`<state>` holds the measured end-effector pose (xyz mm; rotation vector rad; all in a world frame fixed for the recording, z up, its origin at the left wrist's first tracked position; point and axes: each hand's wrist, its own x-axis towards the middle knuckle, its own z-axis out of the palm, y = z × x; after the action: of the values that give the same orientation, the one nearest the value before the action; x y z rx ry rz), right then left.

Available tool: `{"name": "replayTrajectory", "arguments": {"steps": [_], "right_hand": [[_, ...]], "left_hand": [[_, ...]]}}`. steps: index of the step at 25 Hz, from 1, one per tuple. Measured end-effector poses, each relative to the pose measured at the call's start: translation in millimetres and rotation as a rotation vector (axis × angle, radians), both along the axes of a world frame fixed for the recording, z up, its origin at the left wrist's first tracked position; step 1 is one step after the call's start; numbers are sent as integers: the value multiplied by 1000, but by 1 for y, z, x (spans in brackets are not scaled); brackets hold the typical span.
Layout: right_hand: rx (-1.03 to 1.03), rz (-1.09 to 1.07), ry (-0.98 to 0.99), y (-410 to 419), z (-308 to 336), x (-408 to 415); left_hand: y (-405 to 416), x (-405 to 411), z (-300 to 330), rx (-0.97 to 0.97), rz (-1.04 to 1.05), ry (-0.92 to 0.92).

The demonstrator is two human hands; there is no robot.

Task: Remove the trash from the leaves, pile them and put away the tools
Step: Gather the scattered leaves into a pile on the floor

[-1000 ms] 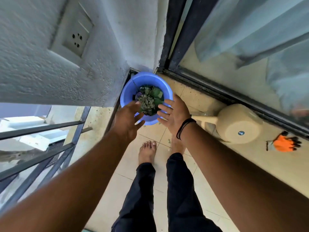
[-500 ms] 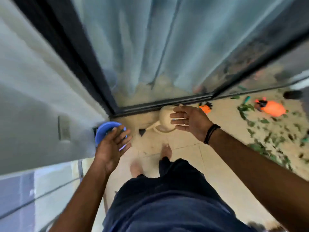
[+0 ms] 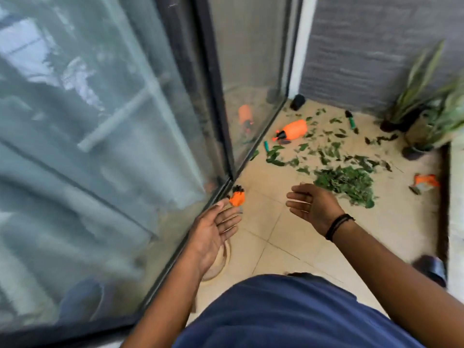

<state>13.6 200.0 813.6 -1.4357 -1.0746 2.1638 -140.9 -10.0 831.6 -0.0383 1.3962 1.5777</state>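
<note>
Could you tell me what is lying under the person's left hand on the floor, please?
A beige round object peeks out beneath the left hand; only its curved edge shows, the rest is covered.

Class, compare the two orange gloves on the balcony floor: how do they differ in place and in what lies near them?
The near glove lies against the sliding door's track, just beyond the left hand; the far glove lies by the right-hand ledge. The near glove has bare tile around it; the far glove sits just past the leaf pile. Both are orange, and neither is being held.

Beige tiled floor (image 3: 281, 237); glass sliding door (image 3: 105, 146) left; grey textured wall (image 3: 371, 51) beyond.
</note>
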Motion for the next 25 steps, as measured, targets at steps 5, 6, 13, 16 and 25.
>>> {"name": "replayTrajectory", "arguments": {"steps": [5, 6, 13, 16, 25], "right_hand": [[-73, -142, 23, 78, -17, 50], [-86, -152, 18, 89, -21, 58], [-171, -359, -4, 165, -45, 79], [-157, -384, -27, 208, -52, 65], [-148, -190, -241, 375, -80, -65]], "left_hand": [[138, 18, 0, -14, -195, 20], [158, 23, -3, -25, -219, 12], [259, 15, -28, -179, -377, 45], [302, -6, -49, -257, -429, 36], [505, -96, -107, -319, -516, 120]]}}
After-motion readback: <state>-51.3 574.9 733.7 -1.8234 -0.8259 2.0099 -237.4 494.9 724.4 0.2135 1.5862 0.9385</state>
